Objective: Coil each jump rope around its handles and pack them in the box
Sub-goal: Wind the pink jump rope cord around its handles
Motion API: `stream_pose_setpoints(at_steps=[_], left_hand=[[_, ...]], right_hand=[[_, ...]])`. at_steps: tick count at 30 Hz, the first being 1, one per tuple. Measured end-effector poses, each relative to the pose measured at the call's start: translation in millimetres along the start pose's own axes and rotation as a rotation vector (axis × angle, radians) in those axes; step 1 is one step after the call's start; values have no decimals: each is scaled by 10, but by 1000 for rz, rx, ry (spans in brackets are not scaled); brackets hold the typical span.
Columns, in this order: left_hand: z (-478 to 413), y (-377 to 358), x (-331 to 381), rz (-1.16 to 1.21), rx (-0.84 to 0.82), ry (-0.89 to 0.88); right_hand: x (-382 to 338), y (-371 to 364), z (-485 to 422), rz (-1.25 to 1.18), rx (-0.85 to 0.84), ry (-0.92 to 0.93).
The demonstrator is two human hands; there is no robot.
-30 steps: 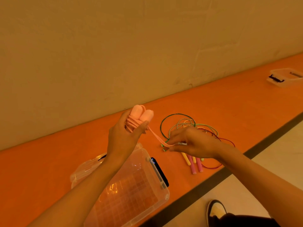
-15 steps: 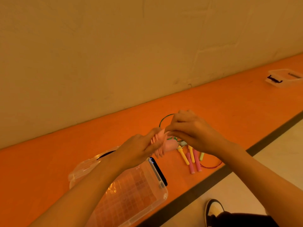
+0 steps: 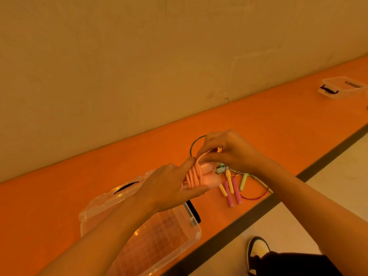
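A plain cream wall (image 3: 139, 56) runs behind a long orange bench (image 3: 278, 120), with a dark strip along its near edge and pale floor below, where my shoe (image 3: 256, 250) shows.

My left hand (image 3: 169, 188) is curled round the pink jump rope (image 3: 194, 176), index finger over the top and thumb underneath. That clamps the two handles (image 3: 211, 181) side by side so the turns already on them cannot slip. My right hand (image 3: 229, 152) pinches the free strand between thumb and fingertips just above the bundle. I judge it is held taut there so the next turn lies snug against the others.

The bundle is in the air, over the far corner of the clear box (image 3: 175, 232) and just beside the loose ropes (image 3: 232, 193). I hold it there, I think, so it only has to drop into the box when it is done.

The handles' long axis runs across me, from my left palm out to the right. Their rounded ends point toward the loose ropes. The turns cross that axis nearly square, standing roughly upright.

The box sits open with its lid (image 3: 111, 198) lying behind it. The yellow, pink and green handles of the other ropes lie on the bench with their thin cords tangled, not yet coiled. A second clear box (image 3: 342, 87) sits well apart at the far right.
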State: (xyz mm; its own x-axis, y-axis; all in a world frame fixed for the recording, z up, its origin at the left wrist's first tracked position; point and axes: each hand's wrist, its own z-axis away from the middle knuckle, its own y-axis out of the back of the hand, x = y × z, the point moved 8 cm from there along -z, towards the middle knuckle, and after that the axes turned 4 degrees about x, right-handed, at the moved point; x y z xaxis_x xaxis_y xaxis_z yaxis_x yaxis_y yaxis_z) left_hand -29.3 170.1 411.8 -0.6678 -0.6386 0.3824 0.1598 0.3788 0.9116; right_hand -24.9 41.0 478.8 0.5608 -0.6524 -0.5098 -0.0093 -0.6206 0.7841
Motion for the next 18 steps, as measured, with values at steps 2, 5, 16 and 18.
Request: stream_pose_setpoints(at_steps=[2, 5, 16, 18], left_hand=[[9, -30, 2, -31, 0, -15], [17, -112, -25, -54, -28, -25], [73, -162, -7, -27, -101, -13], [75, -165, 2, -34, -110, -22]], right_hand=[[42, -38, -2, 4, -57, -6], [175, -101, 21, -43, -104, -99], [505, -107, 156, -397, -97, -435], [520, -92, 156, -443, -70, -468]])
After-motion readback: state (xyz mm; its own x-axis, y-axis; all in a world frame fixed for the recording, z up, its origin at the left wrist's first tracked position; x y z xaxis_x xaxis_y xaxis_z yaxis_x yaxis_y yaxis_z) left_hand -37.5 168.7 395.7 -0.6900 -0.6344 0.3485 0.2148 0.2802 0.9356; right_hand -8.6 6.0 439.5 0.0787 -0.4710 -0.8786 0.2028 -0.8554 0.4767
